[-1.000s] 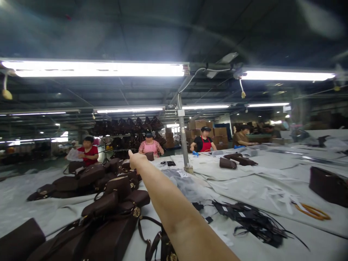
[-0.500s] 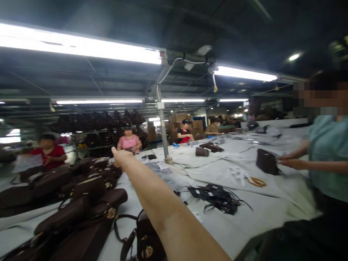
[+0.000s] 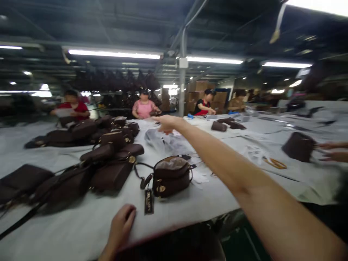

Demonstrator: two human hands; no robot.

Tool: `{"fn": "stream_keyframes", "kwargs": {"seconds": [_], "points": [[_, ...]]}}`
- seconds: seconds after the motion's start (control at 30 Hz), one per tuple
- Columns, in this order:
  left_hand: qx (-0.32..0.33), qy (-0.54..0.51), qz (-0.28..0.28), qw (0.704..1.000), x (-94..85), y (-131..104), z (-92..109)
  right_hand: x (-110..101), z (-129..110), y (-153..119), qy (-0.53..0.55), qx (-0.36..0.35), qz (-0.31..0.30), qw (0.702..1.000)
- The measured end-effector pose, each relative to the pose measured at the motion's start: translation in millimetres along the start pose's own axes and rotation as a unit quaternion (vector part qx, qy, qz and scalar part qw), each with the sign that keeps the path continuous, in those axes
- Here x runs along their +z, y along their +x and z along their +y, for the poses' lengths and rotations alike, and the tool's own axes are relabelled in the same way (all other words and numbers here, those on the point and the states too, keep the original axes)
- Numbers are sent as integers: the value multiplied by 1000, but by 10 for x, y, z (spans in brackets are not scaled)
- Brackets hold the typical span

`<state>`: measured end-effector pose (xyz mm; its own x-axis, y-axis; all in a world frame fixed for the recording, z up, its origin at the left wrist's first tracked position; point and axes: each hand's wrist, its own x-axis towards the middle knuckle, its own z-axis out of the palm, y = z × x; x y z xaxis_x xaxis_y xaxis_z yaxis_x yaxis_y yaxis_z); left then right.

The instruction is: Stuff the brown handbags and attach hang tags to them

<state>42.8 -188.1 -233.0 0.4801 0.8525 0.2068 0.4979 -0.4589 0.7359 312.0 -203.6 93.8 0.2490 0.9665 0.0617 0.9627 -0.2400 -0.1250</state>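
Observation:
My right hand (image 3: pixel 168 124) reaches far forward over the table, above clear plastic bags (image 3: pixel 163 142); its fingers point left and are blurred. Near the table's front edge rests my left hand (image 3: pixel 123 219), fingers curled together, with nothing visible in it. Between my arms stands a dark brown handbag (image 3: pixel 172 179), its top open on white filling, with a gold charm on the front. A black tag (image 3: pixel 148 202) hangs from its strap, a little to the right of my left hand.
Brown bags (image 3: pixel 111 174) are heaped on the left of the white-covered table (image 3: pixel 187 206). Orange-handled scissors (image 3: pixel 276 163) lie to the right. A co-worker's hands (image 3: pixel 335 151) are beside a brown bag (image 3: pixel 299 146). Several people work across the table. A pole (image 3: pixel 182 87) rises at its far side.
The view has tipped down and shifted. My left hand has come into view, and the handbag now shows fully. My right arm remains stretched forward, now over the plastic bags.

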Motion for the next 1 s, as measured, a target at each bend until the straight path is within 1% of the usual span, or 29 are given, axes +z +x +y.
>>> {"fn": "stream_keyframes", "kwargs": {"seconds": [0.07,0.1,0.13,0.17,0.2,0.27,0.3,0.33,0.37,0.43,0.5,0.6,0.67,0.73,0.8,0.87,0.93,0.97,1.0], "points": [[15,-35,-2,999,-6,-47,-66,276,255,65,-9,-35,-48,998],[2,-61,-10,998,11,-25,-55,422,416,70,-34,-61,-44,997],[-14,-90,-28,995,41,6,-20,573,584,53,-45,-97,-58,993],[-33,-125,-54,990,80,36,33,730,751,15,-42,-117,-74,990],[-53,-164,-97,980,129,58,97,890,906,-38,-27,-131,-85,987],[-83,-237,-184,950,245,73,229,1218,1164,-158,8,-144,-114,983],[-88,-265,-216,936,307,75,285,1377,1263,-211,25,-143,-121,982],[-87,-288,-233,925,366,81,330,1529,1342,-255,39,-139,-119,982],[-82,-305,-234,919,420,96,364,1667,1405,-288,51,-135,-106,984],[-70,-330,-206,919,496,163,400,1888,1487,-326,64,-134,-63,987],[-67,-340,-164,924,519,277,407,2017,1522,-350,68,-141,-18,987],[-70,-326,-106,937,470,469,385,2057,1491,-406,65,-143,21,987],[-78,-309,-80,944,403,561,365,2032,1429,-467,68,-138,23,988],[-65,-271,-63,958,316,600,363,2017,1360,-537,80,-140,16,987],[-9,-198,-27,980,209,594,403,2035,1310,-599,99,-146,28,984],[75,-119,35,989,95,577,497,2078,1294,-642,121,-154,65,979],[161,-65,91,981,-1,590,633,2119,1311,-663,137,-170,98,971],[202,-43,106,973,-33,618,708,2131,1329,-666,141,-186,107,966],[242,-19,108,964,-52,662,782,2137,1352,-665,141,-205,112,962]]}}
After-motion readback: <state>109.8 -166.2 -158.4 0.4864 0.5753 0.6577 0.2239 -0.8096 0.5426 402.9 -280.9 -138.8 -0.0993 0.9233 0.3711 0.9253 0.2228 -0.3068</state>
